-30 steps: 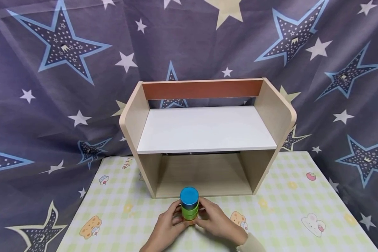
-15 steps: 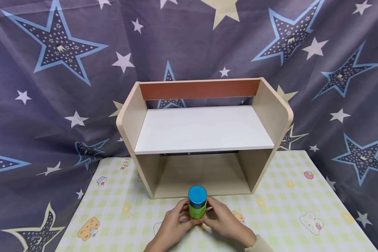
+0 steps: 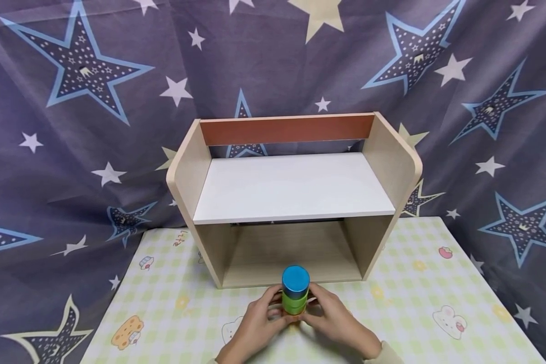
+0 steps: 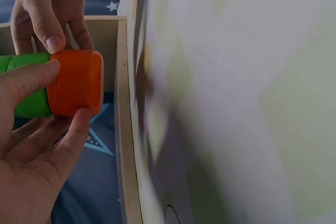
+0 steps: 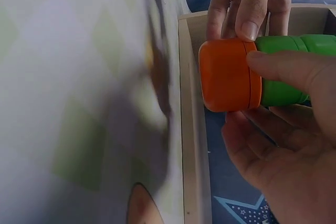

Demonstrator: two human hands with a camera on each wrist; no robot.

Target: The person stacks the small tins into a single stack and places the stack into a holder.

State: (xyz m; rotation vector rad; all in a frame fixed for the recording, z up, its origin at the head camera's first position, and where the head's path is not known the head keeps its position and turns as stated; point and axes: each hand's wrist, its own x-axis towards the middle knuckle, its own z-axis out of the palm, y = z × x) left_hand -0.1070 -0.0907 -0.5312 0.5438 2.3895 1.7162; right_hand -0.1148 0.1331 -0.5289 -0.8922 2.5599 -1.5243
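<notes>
A short cylinder, made of stacked coloured sections, stands upright between my two hands in front of the shelf. It has a blue top, a green middle and a rounded orange base. My left hand grips it from the left, thumb over the seam between orange and green, fingers curled behind. From the right, my right hand holds it the same way. Both wrist views show the base a little above the tablecloth, which carries a blurred shadow. The fingers partly hide the green section.
Just behind the hands stands a wooden two-level shelf with a white upper board and a reddish-brown back rail. A checked tablecloth with cartoon prints covers the table. A dark curtain with stars hangs behind.
Both hands have carried the cylinder to the right along the shelf's front, keeping the same hold. The head view has shifted slightly.
</notes>
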